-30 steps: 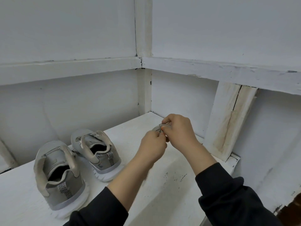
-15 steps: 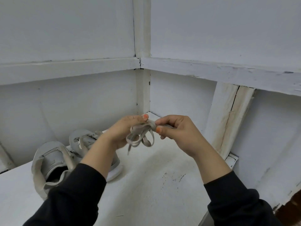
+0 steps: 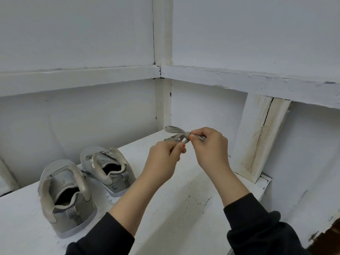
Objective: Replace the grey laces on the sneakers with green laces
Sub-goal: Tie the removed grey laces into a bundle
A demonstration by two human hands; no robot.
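Held a bundled grey lace (image 3: pixel 175 134) up in the air, above the back part of the desk (image 3: pixel 184 208) and just in front of the corner post (image 3: pixel 162 107). Pinched its wrapped middle with the right hand (image 3: pixel 211 148), thumb and forefinger pressed together on the wrap, the other fingers (image 3: pixel 204 133) curled in behind. Pinched a strand just below that wrap with the left hand (image 3: pixel 163 155), its fingers (image 3: pixel 181 147) closed on the lace and close to the right thumb. Showed flat loops fanning up and to the left of the wrap, clear of both hands. Wore orange polish on the two thumbnails in sight, and black sleeves (image 3: pixel 257 227) ending partway up the forearms.

Had two grey sneakers on the left side of the desk, upright on their soles, heels toward the camera and toes toward the back wall: the nearer sneaker (image 3: pixel 64 197) at the front left, the farther sneaker (image 3: pixel 108 168) just beside it, behind and to the right. Could not tell whether the two touched. Reached the left forearm over the desk close by the right side of the farther sneaker.

Worked on scuffed white paint with dark flecks near the right forearm. Faced white walls meeting at the post, with a horizontal rail (image 3: pixel 73 80) running along both. Had two worn white boards (image 3: pixel 257 137) standing tilted at the desk's right end, under that rail.
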